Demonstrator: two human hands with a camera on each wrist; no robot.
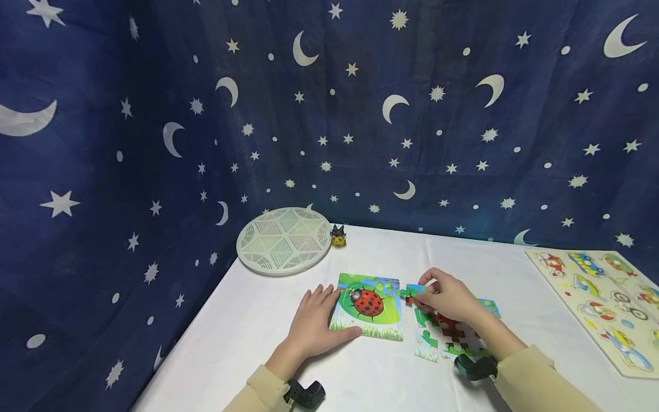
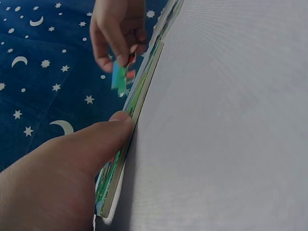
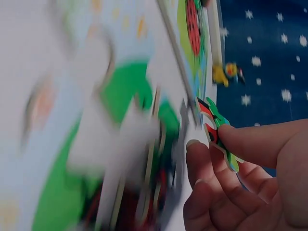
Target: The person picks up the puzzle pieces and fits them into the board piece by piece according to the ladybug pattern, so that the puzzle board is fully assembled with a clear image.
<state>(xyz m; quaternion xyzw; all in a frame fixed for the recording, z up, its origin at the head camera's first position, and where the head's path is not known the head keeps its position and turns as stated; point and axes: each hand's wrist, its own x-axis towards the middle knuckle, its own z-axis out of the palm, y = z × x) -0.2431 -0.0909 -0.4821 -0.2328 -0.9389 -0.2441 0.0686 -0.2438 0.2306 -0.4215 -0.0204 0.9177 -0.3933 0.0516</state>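
Note:
A square ladybug picture board [image 1: 368, 302] lies on the white table. My left hand [image 1: 313, 327] rests at its left side with the fingers extended, and the thumb touches the lower edge; the left wrist view shows this thumb [image 2: 103, 139] against the board's edge. My right hand [image 1: 453, 297] pinches a jigsaw piece [image 3: 219, 137] between thumb and fingers, raised just right of the board. The piece is blue and green with red and black parts. Several loosely joined jigsaw pieces [image 1: 426, 345] lie below the right hand, partly hidden by it and the forearm.
A round pale perforated tray [image 1: 285, 240] lies at the back left, with a small yellow and dark toy figure [image 1: 338, 236] beside it. At the right is a wooden board with vehicle pictures [image 1: 602, 309]. A dark blue star-patterned cloth [image 1: 360, 114] hangs behind the table.

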